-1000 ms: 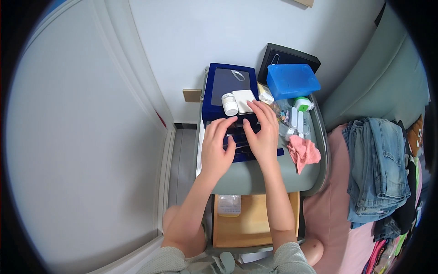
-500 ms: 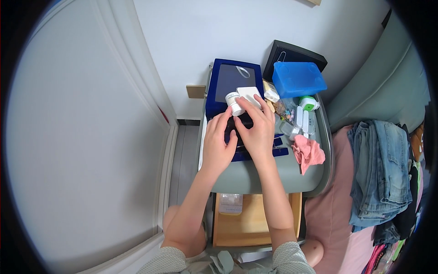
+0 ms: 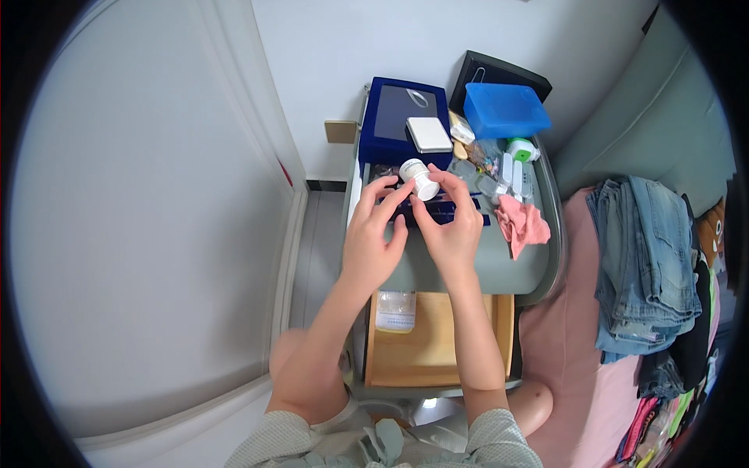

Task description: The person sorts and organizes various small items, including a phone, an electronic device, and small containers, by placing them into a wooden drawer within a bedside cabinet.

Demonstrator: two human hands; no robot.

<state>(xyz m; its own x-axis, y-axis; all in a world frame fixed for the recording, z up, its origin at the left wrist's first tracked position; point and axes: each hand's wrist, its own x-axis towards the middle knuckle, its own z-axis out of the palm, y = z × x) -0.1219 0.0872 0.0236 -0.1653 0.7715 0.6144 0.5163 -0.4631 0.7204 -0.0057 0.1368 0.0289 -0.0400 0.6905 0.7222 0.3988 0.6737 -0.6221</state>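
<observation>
A small white plastic bottle (image 3: 421, 181) is held tilted above the table, pinched between the thumb and fingers of my right hand (image 3: 454, 226). Against its left side rest the fingertips of my left hand (image 3: 370, 242), whose thumb stays apart from it and whose fingers are spread and curved. Just beyond the bottle, a white square box (image 3: 429, 134) lies on the dark blue case (image 3: 380, 140) with a grey panel in its top. Dark blue strips (image 3: 481, 221) show partly behind my hands.
The grey-green tabletop (image 3: 499, 269) also bears a translucent blue box (image 3: 507, 111), a black box (image 3: 499, 72), a pink cloth (image 3: 521, 225) and small clear containers (image 3: 491, 186). Below, an open wooden drawer (image 3: 445, 343) contains a clear packet (image 3: 395, 312). Folded jeans (image 3: 647, 265) lie at right.
My hands and the bottle have come nearer to me, away from the white square box, which now shows fully on the case. The view has shifted too.
</observation>
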